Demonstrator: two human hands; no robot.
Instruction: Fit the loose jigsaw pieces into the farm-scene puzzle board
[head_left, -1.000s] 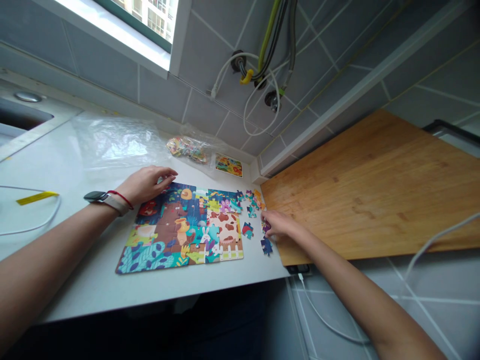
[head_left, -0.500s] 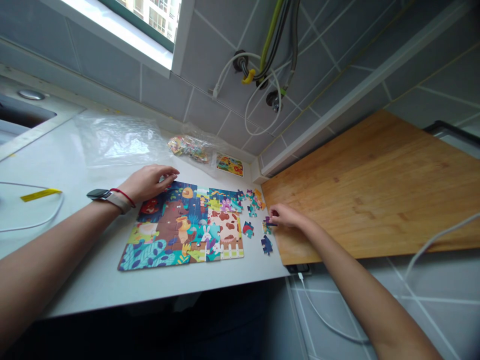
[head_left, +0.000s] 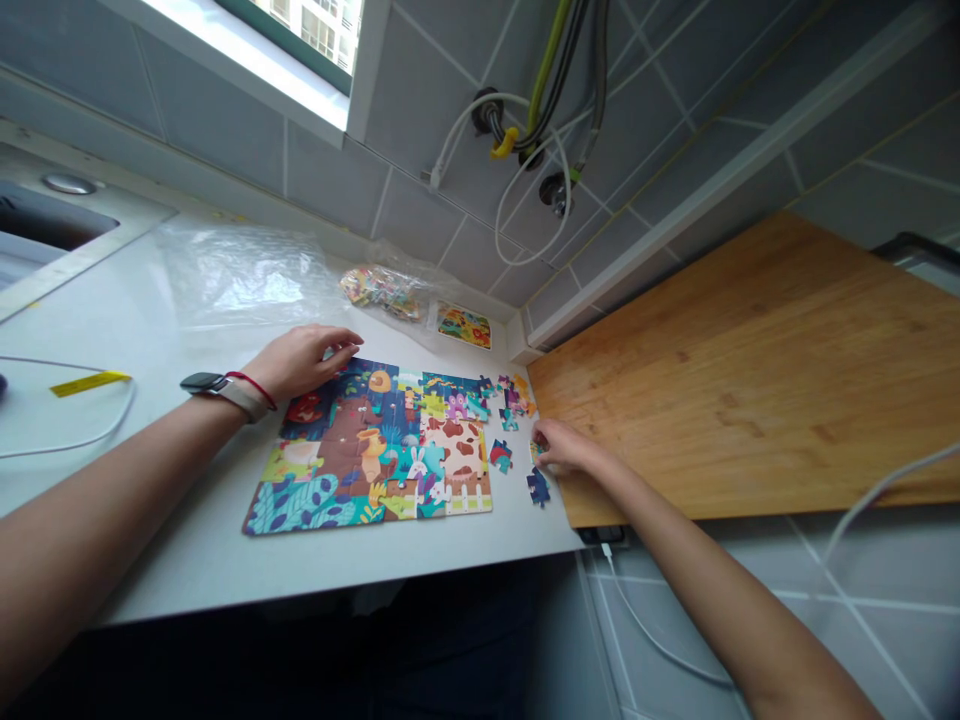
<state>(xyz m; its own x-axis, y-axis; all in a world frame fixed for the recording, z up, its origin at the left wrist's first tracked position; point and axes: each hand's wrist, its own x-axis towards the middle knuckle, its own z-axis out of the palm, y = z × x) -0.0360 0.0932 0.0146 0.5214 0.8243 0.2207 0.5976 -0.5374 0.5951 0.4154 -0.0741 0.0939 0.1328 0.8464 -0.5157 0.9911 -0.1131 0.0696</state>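
Note:
A partly joined jigsaw puzzle (head_left: 360, 450) with a bear, a rabbit and a cow pattern lies flat on the white counter. My left hand (head_left: 307, 362) rests at its upper left corner, fingers loosely bent and thumb apart, with nothing held. To the right of the puzzle, my right hand (head_left: 559, 445) has its fingertips closed on a small puzzle piece (head_left: 535, 452), mostly hidden by the fingers. Just below it is a dark blue piece (head_left: 538, 487). A red and teal piece (head_left: 501, 457) lies to the left, and several loose pieces (head_left: 514, 393) cluster above.
A wooden board (head_left: 720, 390) borders the counter on the right. Behind the puzzle are a clear plastic bag (head_left: 240, 275), a bag of puzzle pieces (head_left: 382, 290) and a picture card (head_left: 464, 326). A sink (head_left: 52, 225) and a white cable (head_left: 112, 425) are at left.
My right hand has come down slightly over the piece at the board's edge, covering more of it. My left hand stays at the puzzle's corner. The whole view has shifted a little.

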